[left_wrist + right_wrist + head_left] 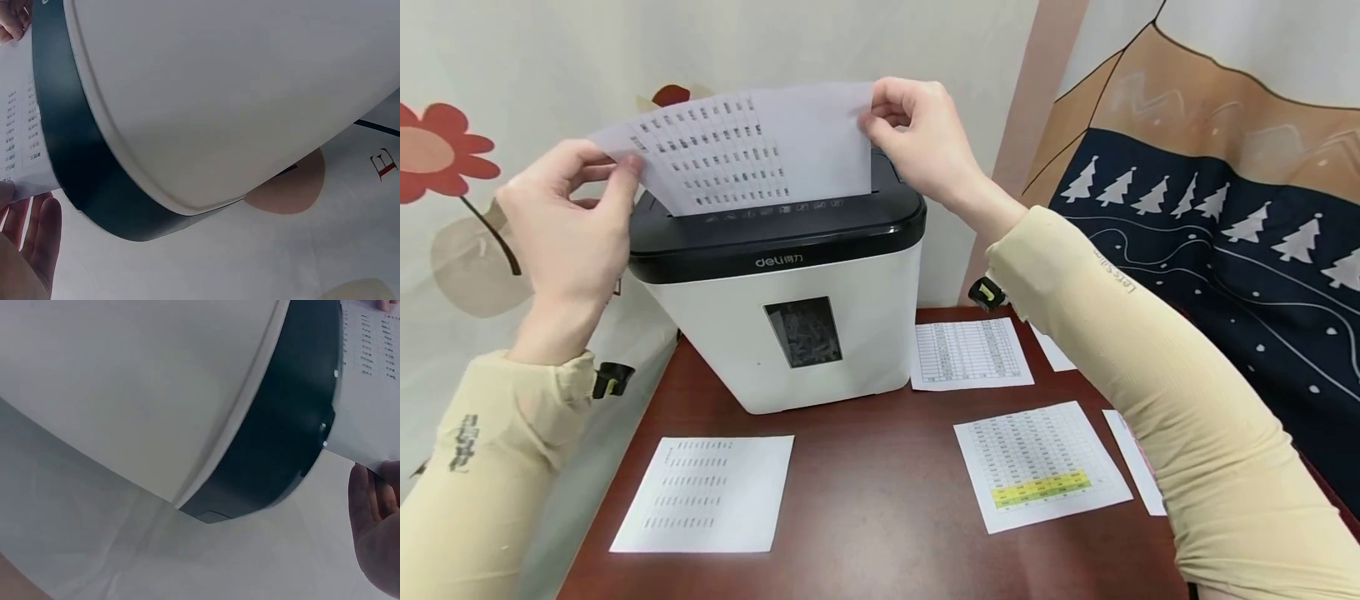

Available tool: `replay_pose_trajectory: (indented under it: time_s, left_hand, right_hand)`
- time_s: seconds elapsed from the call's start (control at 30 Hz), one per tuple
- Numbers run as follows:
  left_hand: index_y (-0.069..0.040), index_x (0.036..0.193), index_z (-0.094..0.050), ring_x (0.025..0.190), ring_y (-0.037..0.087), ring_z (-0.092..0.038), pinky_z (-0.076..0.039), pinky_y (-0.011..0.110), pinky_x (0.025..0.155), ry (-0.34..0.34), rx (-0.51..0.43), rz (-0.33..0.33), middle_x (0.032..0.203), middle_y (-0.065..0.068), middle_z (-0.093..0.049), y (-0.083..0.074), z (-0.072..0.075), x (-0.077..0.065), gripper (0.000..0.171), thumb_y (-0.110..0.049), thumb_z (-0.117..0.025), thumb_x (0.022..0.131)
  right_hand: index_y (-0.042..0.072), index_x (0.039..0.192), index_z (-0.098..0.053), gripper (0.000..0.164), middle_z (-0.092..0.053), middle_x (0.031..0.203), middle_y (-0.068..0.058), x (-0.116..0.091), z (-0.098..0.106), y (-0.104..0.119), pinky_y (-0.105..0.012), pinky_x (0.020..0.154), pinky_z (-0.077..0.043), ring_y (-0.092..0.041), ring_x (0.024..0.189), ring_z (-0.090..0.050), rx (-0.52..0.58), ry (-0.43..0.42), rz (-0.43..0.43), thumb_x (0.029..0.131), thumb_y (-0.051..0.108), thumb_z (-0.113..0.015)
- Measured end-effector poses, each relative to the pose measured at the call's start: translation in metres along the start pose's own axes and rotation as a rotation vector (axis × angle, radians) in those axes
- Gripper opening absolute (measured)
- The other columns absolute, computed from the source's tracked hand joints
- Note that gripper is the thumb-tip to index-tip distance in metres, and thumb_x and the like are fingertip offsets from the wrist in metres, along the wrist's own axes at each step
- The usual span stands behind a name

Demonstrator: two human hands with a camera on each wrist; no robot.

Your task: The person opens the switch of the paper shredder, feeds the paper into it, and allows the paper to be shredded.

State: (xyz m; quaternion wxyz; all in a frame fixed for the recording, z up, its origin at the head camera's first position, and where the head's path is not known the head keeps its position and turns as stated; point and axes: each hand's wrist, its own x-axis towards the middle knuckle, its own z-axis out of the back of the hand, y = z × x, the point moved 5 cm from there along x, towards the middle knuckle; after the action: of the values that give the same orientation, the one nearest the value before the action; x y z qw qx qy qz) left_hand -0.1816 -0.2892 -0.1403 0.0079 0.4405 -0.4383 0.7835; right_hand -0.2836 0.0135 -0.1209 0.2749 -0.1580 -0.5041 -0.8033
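Note:
A printed sheet of paper stands upright over the black top of a white paper shredder, its lower edge at the feed slot. My left hand pinches the sheet's left edge between thumb and fingers. At the upper right corner, my right hand pinches it the same way. In the left wrist view the left hand holds the paper edge beside the shredder's dark rim. The right wrist view has the right hand at the opposite edge. Shreds show through the shredder's front window.
On the brown table lie a printed sheet at front left, a sheet with yellow rows at right, and a table printout beside the shredder. More papers lie partly under the right forearm. A patterned curtain hangs behind.

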Motion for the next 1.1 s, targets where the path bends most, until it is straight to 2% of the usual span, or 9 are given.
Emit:
replay_pose_trajectory:
  time_s: [0.23,0.47,0.6,0.83,0.93,1.0,1.1]
  left_hand:
    - [-0.018,0.102,-0.084,0.082,-0.011,-0.067,-0.050,0.004,0.073,0.043,0.036,-0.027,0.083,-0.036,-0.067,0.015,-0.010,0.000,0.016,-0.024,-0.070,0.097]
    - [-0.014,0.101,-0.083,0.079,-0.013,-0.067,-0.053,0.002,0.078,0.049,0.050,-0.034,0.085,-0.029,-0.069,0.022,-0.013,0.000,0.016,-0.023,-0.071,0.096]
    - [-0.012,0.099,-0.083,0.075,-0.014,-0.066,-0.051,0.001,0.077,0.061,0.040,-0.023,0.081,-0.035,-0.065,0.025,-0.016,0.000,0.015,-0.022,-0.071,0.096]
    - [-0.008,0.100,-0.082,0.072,-0.017,-0.063,-0.049,0.001,0.075,0.095,0.079,-0.015,0.078,-0.040,-0.061,0.029,-0.018,0.002,0.018,-0.022,-0.071,0.096]
    - [-0.007,0.102,-0.082,0.072,-0.018,-0.063,-0.048,0.001,0.075,0.112,0.085,-0.008,0.078,-0.040,-0.061,0.032,-0.019,0.001,0.019,-0.022,-0.072,0.096]
    - [-0.007,0.104,-0.082,0.072,-0.018,-0.063,-0.048,0.001,0.075,0.123,0.086,-0.005,0.078,-0.040,-0.061,0.033,-0.020,0.001,0.018,-0.021,-0.072,0.096]
    - [-0.009,0.107,-0.083,0.073,-0.018,-0.064,-0.049,0.001,0.075,0.133,0.076,-0.004,0.080,-0.039,-0.062,0.035,-0.021,0.001,0.018,-0.019,-0.072,0.096]
  right_hand:
    - [0.006,0.090,-0.069,0.015,-0.072,0.092,-0.002,-0.005,-0.006,-0.015,-0.019,0.084,-0.050,-0.010,0.088,-0.067,-0.059,-0.006,-0.021,0.102,0.005,-0.060]
    - [0.008,0.083,-0.064,0.019,-0.074,0.094,-0.006,-0.008,-0.011,-0.023,-0.019,0.080,-0.048,-0.010,0.086,-0.067,-0.053,0.008,-0.017,0.102,0.004,-0.060]
    - [0.008,0.084,-0.063,0.019,-0.074,0.094,-0.007,-0.009,-0.014,-0.026,-0.019,0.079,-0.045,-0.009,0.084,-0.065,-0.065,0.012,-0.013,0.102,0.004,-0.059]
    - [0.008,0.082,-0.061,0.020,-0.069,0.087,-0.006,-0.010,-0.018,-0.032,-0.018,0.080,-0.044,-0.014,0.082,-0.061,-0.103,0.017,-0.018,0.101,0.006,-0.060]
    - [0.006,0.086,-0.066,0.016,-0.072,0.092,-0.010,-0.011,-0.020,-0.035,-0.017,0.082,-0.046,-0.016,0.086,-0.065,-0.118,0.026,-0.029,0.101,0.006,-0.060]
    - [0.004,0.097,-0.072,0.012,-0.075,0.098,-0.012,-0.012,-0.021,-0.037,-0.017,0.083,-0.048,-0.018,0.089,-0.068,-0.124,0.029,-0.032,0.101,0.006,-0.061]
    - [0.005,0.114,-0.077,0.020,-0.076,0.103,-0.014,-0.013,-0.022,-0.038,-0.017,0.085,-0.049,-0.019,0.092,-0.071,-0.125,0.038,-0.030,0.101,0.006,-0.061]
